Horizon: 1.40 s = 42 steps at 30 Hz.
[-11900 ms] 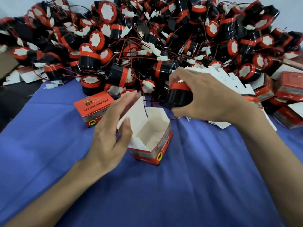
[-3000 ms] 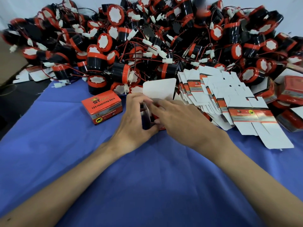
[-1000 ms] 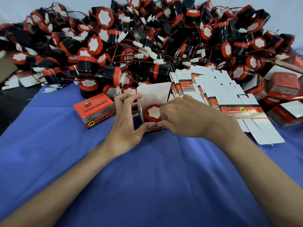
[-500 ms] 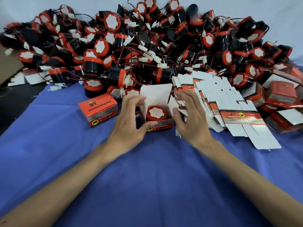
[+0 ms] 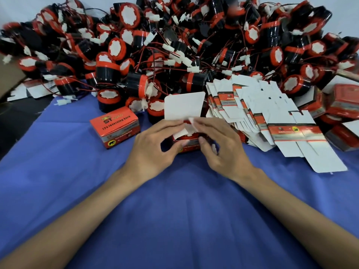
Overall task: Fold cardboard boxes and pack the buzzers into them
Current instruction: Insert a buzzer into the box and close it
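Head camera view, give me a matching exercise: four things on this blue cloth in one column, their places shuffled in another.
Things:
1 closed orange cardboard box
2 open orange cardboard box
3 flat white-and-orange cardboard blanks
4 black-and-red round buzzers

Places:
A heaped along the far side
B between the left hand and right hand
C fanned out right of the right hand
D alone, left of the left hand

Pairs: 1-D; 2-B; 3-C; 4-A

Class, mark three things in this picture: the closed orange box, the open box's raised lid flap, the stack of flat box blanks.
closed orange box [image 5: 113, 122]: head view, printed top face.
raised lid flap [image 5: 183, 105]: head view, its white inner face.
stack of flat box blanks [image 5: 275, 109]: head view, white middle panel.
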### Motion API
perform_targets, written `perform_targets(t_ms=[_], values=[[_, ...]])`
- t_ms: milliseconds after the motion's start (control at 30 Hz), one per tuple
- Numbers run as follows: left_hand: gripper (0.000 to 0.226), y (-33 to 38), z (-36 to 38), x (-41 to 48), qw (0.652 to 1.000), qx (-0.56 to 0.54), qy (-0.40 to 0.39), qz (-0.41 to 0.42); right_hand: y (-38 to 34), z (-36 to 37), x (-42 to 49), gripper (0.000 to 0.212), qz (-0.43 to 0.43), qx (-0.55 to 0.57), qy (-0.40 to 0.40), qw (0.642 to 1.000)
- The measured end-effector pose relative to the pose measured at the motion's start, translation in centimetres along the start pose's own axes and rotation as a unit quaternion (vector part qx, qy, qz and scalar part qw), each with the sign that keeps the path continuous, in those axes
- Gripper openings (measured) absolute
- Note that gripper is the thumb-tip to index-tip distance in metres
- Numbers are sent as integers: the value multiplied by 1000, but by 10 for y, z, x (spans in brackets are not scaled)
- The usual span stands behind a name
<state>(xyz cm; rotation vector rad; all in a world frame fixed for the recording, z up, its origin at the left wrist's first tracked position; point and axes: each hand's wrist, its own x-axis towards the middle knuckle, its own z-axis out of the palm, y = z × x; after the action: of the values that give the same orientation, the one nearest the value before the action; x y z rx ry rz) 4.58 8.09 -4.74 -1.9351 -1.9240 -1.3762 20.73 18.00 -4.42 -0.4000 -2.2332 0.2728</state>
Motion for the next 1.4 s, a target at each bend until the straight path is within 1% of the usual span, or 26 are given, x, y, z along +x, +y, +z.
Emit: perform_targets(t_ms=[67,267,333,433,533,600,633,667,700,767,833,867,900,933,1000,1067,1100,1200,1267,1333,1400], values=[[37,0,0,0,1000,0,-3,-2,0,2,1,30,-15,-6,-22,1000],[43,1,-3,0,999,-16,-19,-25,1,2,3,22,2,11,-7,1000],[40,1,-3,2,1000,-14,-8,-12,0,1,4,19,-5,20,-1,1000],[31,0,-1,2,999,-12,31,43,-3,-2,2,28,7,41,1,999],[26,-2,-1,1,996,-39,46,66,-6,-5,1,34,80,100,10,992],[26,-2,0,1,995,-52,68,60,-6,-6,3,55,103,122,7,987],[33,-2,0,1,994,-58,82,54,-4,-6,3,62,107,127,5,986],[43,-3,0,1,993,-71,89,45,-3,-6,3,63,110,129,2,986],[53,-3,0,0,992,-92,84,33,-1,-6,2,58,111,131,1,985],[74,-3,-1,0,990,-129,49,-5,0,-6,2,45,109,144,-1,984],[88,-3,-2,0,989,-144,13,-44,-2,-6,2,41,116,155,-8,981],[91,-3,-3,0,989,-143,6,-46,-4,-6,3,42,123,160,-10,979],[91,-4,-3,0,990,-137,2,-41,-5,-7,4,45,128,161,-9,979],[87,-5,-3,0,991,-131,-2,-33,-6,-7,4,54,131,158,-7,979],[74,-4,-5,1,991,-132,-14,-25,-5,-8,5,71,132,151,-7,980],[62,-4,-7,3,986,-156,-31,-40,-4,-8,5,75,138,159,-15,977],[58,-3,-8,3,983,-171,-41,-53,-3,-8,5,73,143,168,-20,975],[43,-2,-10,1,973,-204,-69,-81,1,-8,4,55,156,195,-30,968],[37,-2,-10,1,972,-210,-64,-85,3,-8,4,47,159,211,-29,964],[40,-2,-9,0,971,-215,-49,-93,3,-8,4,42,165,223,-35,960],[53,-1,-9,-1,970,-225,-29,-86,3,-7,5,36,171,229,-34,958]])
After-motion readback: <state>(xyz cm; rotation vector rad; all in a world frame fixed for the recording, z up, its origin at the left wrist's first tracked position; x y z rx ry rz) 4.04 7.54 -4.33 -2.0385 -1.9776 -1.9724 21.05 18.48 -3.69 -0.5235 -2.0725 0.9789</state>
